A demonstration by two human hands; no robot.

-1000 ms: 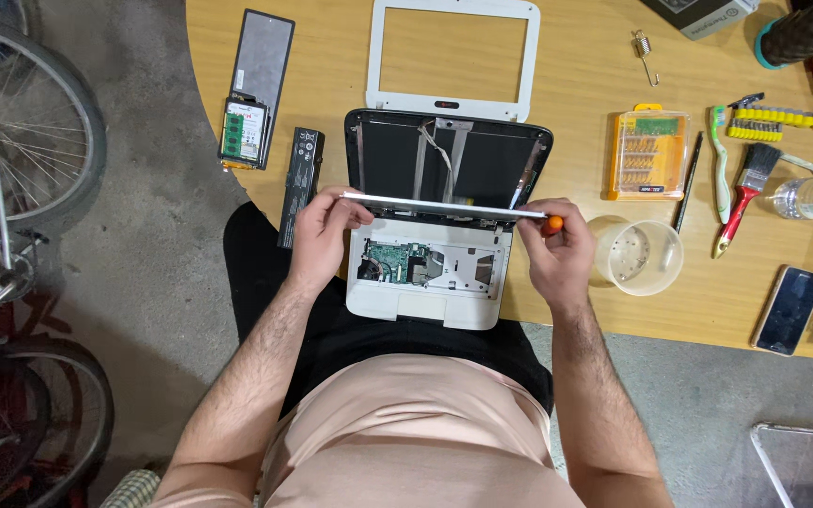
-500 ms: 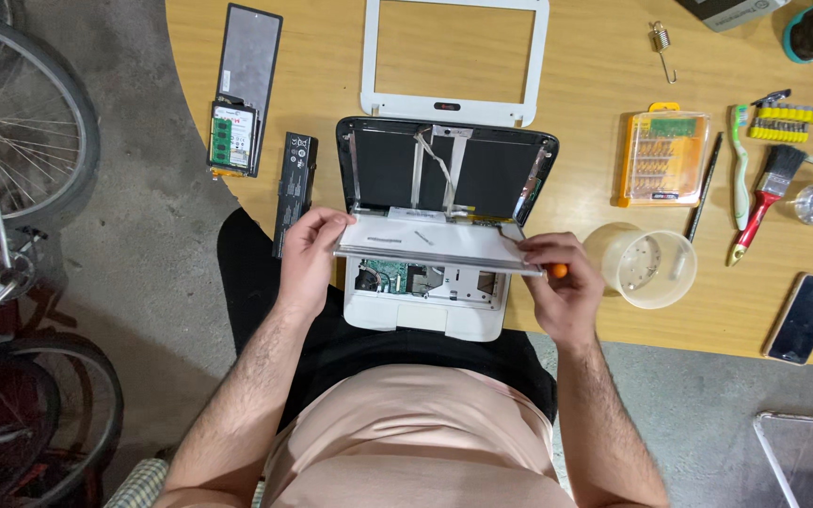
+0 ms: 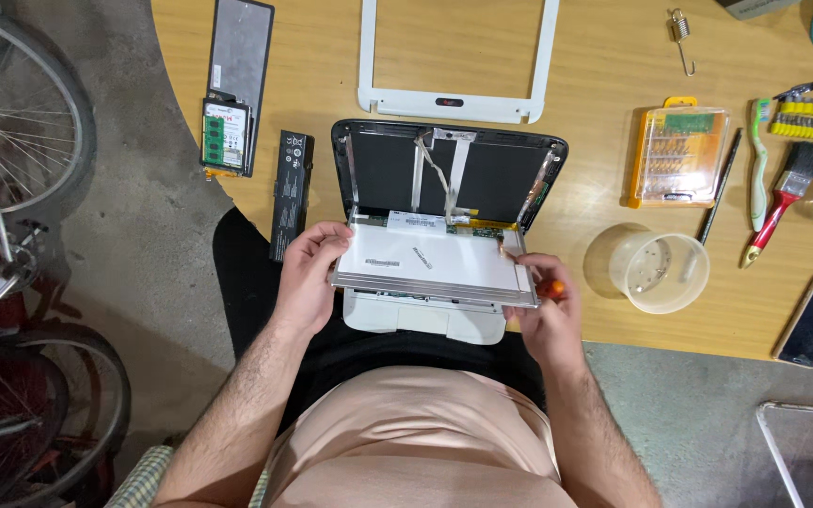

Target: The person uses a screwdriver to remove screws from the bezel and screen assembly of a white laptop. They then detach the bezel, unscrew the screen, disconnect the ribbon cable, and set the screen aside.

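Screen panel point(image 3: 435, 265), white back upward, is held flat over the small laptop's base point(image 3: 425, 320) at the worktop point(image 3: 604, 188) edge. Its left edge is gripped by the left hand point(image 3: 310, 277); its right corner, with an orange-handled screwdriver point(image 3: 549, 289), by the right hand point(image 3: 546, 310).

The screen panel point(image 3: 430, 266) lies flat over the laptop base point(image 3: 425, 320), in front of the open lid shell point(image 3: 449, 174) — the bezel frame point(image 3: 454, 56) sits behind that. The battery point(image 3: 289, 193) lies to the left; a plastic cup point(image 3: 659, 273) and screwdriver-bit case point(image 3: 677, 155) stand to the right.
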